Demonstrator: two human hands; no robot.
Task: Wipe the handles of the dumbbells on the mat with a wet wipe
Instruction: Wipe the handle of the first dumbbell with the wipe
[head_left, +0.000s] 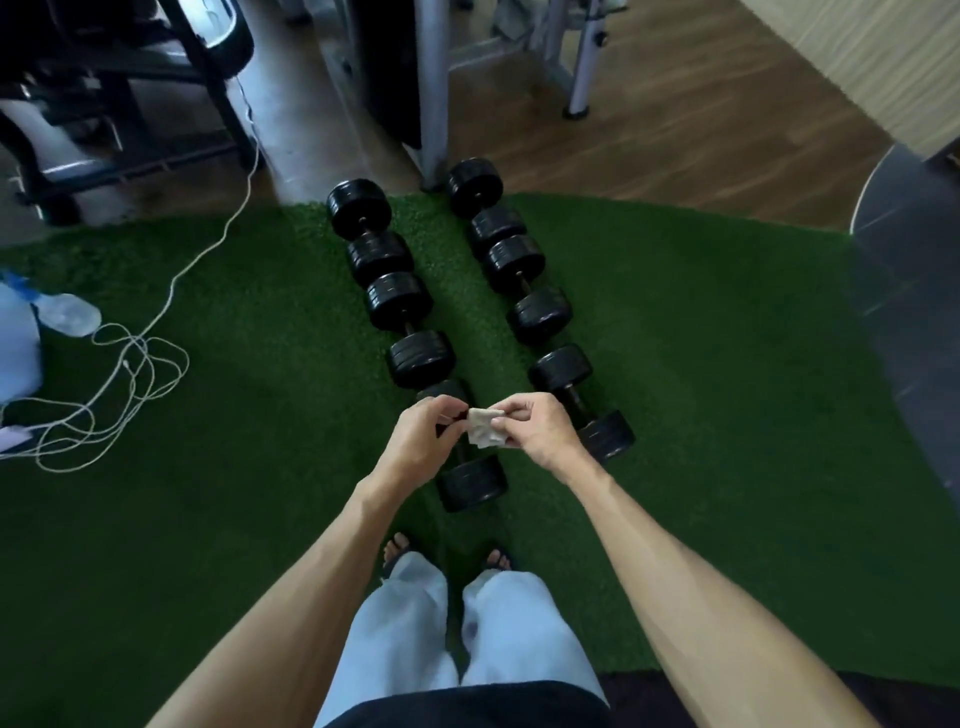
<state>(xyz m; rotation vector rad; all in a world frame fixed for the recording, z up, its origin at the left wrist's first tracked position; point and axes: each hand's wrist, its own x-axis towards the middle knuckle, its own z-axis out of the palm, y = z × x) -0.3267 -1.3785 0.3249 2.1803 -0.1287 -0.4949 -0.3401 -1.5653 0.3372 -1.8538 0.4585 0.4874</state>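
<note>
1. You stand on a green turf mat (701, 415) laid over wood floor (675, 104); grey machine legs (434, 93) rise just past the mat's far edge.
2. Six black dumbbells (400, 301) lie on the mat in two rows running away from you.
3. Left of the rows, a white cord (130, 374) coils on the mat beside a clear bottle (70, 314).
4. No writing can be read.
5. Your left hand (421, 441) and right hand (540, 431) are held above the nearest dumbbells, each pinching one side of a crumpled wipe (485, 428) between them, fingers curled.
</note>
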